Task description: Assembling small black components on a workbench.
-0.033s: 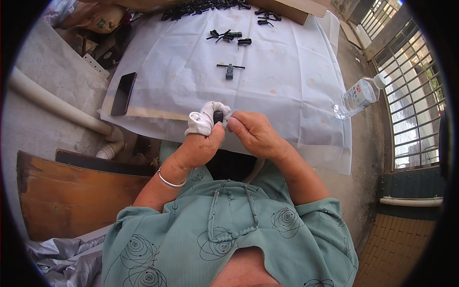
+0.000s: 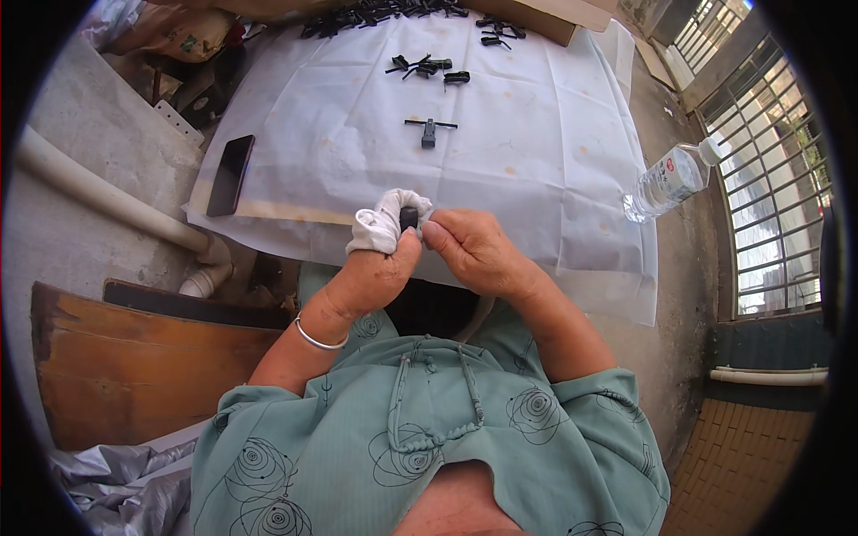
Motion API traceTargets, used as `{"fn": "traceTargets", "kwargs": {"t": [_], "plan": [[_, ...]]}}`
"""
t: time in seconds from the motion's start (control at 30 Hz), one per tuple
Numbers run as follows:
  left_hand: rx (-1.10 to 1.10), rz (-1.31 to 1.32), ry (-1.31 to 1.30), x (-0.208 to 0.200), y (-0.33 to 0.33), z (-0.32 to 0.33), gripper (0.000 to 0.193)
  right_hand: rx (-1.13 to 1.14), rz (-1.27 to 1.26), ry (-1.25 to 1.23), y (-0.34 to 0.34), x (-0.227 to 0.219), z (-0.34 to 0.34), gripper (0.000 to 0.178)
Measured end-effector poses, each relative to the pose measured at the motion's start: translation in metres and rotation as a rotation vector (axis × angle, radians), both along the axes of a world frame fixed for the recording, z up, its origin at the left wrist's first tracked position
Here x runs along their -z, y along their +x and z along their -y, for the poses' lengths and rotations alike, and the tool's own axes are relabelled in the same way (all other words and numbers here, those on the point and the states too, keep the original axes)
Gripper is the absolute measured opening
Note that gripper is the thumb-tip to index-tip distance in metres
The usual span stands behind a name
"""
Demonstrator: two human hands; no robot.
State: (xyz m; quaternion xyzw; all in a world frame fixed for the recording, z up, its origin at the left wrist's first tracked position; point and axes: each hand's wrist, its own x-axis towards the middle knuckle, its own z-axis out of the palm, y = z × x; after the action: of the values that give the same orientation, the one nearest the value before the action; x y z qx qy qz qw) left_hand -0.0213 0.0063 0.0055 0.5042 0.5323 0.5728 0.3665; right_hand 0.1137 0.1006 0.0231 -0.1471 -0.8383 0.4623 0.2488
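My left hand (image 2: 384, 272) has a white cloth (image 2: 374, 234) over its fingers. Between its thumb and the cloth it grips a small black plastic part (image 2: 408, 218). Close against the part's right side, my right hand (image 2: 478, 248) is closed in a pinch with the thumb on the forefinger. What it pinches is hidden by the fingers. Both hands are above the near edge of the table. Beyond them, a black T-shaped plastic piece (image 2: 429, 135) lies alone on the white sheet.
A white plastic sheet (image 2: 536, 214) covers the table. Farther back lie several black pieces (image 2: 427, 66), a bigger black pile (image 2: 375, 14) and a cardboard box (image 2: 536, 22). A phone (image 2: 231, 175) lies at left; a clear water bottle (image 2: 666, 183) is at right.
My right hand has shifted very slightly left, toward the black part. My left hand and the things on the table have not visibly moved.
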Motion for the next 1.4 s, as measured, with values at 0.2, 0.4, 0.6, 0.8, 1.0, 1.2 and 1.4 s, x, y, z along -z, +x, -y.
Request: {"fn": "traceTargets", "kwargs": {"t": [0.2,0.4,0.6,0.8,1.0,1.2,1.4], "plan": [[-0.108,-0.436,0.054,-0.008,0.006,0.001,0.025,0.022,0.061,-0.178,-0.007,0.015,0.002,0.022],[0.202,-0.46,-0.359,-0.023,-0.006,0.01,0.03,-0.276,0.277,-0.251,0.004,0.026,-0.017,0.025],[-0.069,-0.919,-0.204,-0.023,-0.1,-0.08,0.054,0.316,0.411,0.336,-0.021,0.03,-0.063,0.033],[-0.347,-1.189,-0.299,-0.006,-0.13,-0.245,0.07,0.461,0.494,0.446,-0.086,0.05,-0.091,0.04],[0.062,-0.827,-0.374,0.019,-0.109,-0.293,0.054,0.412,0.513,0.389,-0.069,0.053,-0.092,0.027],[0.251,-0.962,-0.021,0.023,-0.065,-0.196,0.047,0.083,0.355,0.23,0.027,0.029,-0.073,0.024],[0.218,-0.999,0.213,-0.011,-0.045,-0.112,0.042,0.313,0.124,0.296,0.051,0.021,-0.066,0.033]]}}
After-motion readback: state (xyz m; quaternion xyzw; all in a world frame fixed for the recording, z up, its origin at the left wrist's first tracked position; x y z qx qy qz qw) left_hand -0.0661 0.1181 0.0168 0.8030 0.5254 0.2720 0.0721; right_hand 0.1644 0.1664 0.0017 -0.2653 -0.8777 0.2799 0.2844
